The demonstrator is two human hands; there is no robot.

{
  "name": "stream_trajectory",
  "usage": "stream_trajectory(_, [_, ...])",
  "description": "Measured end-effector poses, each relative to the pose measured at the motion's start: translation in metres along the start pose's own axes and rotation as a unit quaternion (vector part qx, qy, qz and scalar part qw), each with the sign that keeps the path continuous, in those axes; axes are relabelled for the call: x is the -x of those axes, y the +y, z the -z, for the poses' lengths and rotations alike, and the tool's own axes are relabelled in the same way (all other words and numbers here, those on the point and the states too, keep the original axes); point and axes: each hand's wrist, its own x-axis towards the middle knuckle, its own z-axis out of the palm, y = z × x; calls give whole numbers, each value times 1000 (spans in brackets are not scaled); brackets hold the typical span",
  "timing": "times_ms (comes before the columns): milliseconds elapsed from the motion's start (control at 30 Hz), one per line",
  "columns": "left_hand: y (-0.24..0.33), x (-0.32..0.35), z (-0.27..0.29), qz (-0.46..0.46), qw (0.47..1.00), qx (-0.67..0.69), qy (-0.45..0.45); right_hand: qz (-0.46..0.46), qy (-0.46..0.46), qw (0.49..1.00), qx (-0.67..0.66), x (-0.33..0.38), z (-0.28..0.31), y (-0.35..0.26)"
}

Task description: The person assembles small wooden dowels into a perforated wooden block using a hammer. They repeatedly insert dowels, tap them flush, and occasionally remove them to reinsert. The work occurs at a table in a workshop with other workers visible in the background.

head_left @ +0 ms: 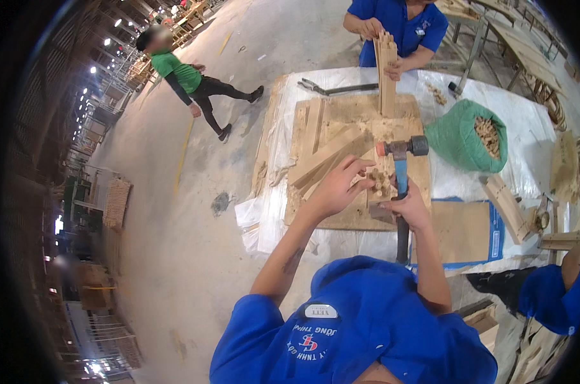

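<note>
My right hand (410, 208) is closed round a mallet (401, 176), which stands nearly upright. The mallet has a blue and black handle, an orange face on the left and a black face on the right. Beside it, several wooden dowels (379, 184) cluster at the end of short wood pieces; my right fingertips reach to the wood's edge. My left hand (338, 187) is just left of the dowels, fingers bent and apart. Whether its fingertips touch a dowel cannot be made out. Wooden slats (328, 157) lie on the worn board (402, 115) under my hands.
Across the table a co-worker's hands (395, 67) hold upright slats. Long pliers (334, 88) lie at the far left edge. On the right are a green sack (459, 137) of dowels, cardboard (462, 230) and a wood block (506, 208). A person in green (184, 77) walks at left.
</note>
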Motion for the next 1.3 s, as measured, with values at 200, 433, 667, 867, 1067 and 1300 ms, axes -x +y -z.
stream_trajectory(200, [-28, 18, -51, -4, 965, 254, 70, -23, 5, 1000, 3, 3, -4, -6])
stream_trajectory(433, [-9, 6, -78, 67, 926, 356, 102, -47, 13, 994, 102, 4, 1, -18])
stream_trajectory(667, [-24, 0, -92, 57, 944, 301, 123, 79, 98, 915, 384, 35, 4, -80])
stream_trajectory(867, [-30, 2, -94, 35, 944, 300, 133, 120, 165, 922, 328, 76, -6, -138])
stream_trajectory(1067, [-36, -1, -104, 8, 913, 383, 141, 81, 57, 819, 566, 74, -19, -158])
stream_trajectory(1300, [-39, -1, -103, 6, 932, 330, 146, 96, 48, 803, 586, 61, -5, -162])
